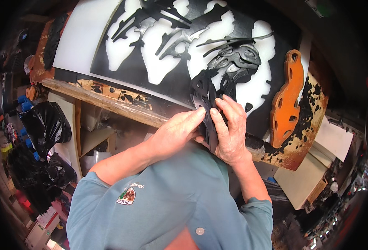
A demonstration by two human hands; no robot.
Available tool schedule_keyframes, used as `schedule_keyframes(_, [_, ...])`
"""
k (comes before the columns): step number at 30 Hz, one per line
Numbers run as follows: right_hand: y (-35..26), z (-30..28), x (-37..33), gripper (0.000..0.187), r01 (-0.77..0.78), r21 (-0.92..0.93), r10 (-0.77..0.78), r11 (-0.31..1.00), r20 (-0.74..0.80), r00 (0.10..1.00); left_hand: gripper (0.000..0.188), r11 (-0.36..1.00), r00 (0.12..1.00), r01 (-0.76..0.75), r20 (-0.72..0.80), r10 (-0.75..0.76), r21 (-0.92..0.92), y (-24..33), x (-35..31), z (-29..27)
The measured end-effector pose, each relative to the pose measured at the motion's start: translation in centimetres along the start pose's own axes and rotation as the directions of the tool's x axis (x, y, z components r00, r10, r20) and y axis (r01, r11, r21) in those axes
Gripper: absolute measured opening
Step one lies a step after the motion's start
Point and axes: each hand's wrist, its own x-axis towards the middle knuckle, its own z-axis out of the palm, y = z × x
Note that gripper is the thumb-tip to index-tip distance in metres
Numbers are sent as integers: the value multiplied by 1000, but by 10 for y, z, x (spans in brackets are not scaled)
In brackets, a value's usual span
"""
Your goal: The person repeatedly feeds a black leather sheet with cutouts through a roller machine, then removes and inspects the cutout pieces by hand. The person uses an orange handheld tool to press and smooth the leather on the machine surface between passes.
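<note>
Close to my body, at the table's front edge, both hands hold a bundle of thin black cut-out pieces (203, 93), shaped like soles with oval holes. My left hand (179, 127) presses the bundle from the left, its thumb lying along the pieces. From the right, my right hand (230, 129) closes on the same bundle with bent fingers. Just beyond the hands, more black cut-out pieces (238, 58) lie in a loose heap. They rest on a black sheet (127, 75) with large sole-shaped openings, through which a white surface (161, 54) shows. How many pieces I hold is hidden.
An orange sole-shaped form with holes (286, 104) lies right of the black sheet. Small black scraps (304, 112) cover the worn board at the right edge. A wooden rail (104, 102) runs along the front. Black plastic bags (48, 125) are at the left.
</note>
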Motion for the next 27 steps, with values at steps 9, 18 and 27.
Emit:
schedule_keyframes(9, [15, -24, 34, 54, 110, 39, -106, 993, -75, 991, 56, 997, 998, -28, 63, 23, 77, 19, 1, 8])
schedule_keyframes(18, [-18, -92, 79, 17, -178, 571, 459, 802, -396, 795, 78, 995, 999, -18, 41, 14, 103, 78, -16, 10])
schedule_keyframes(27, [-86, -66, 112, 65, 306, -148, -278, 940, 181, 943, 54, 993, 999, 8, 55, -2, -117, 73, -52, 11])
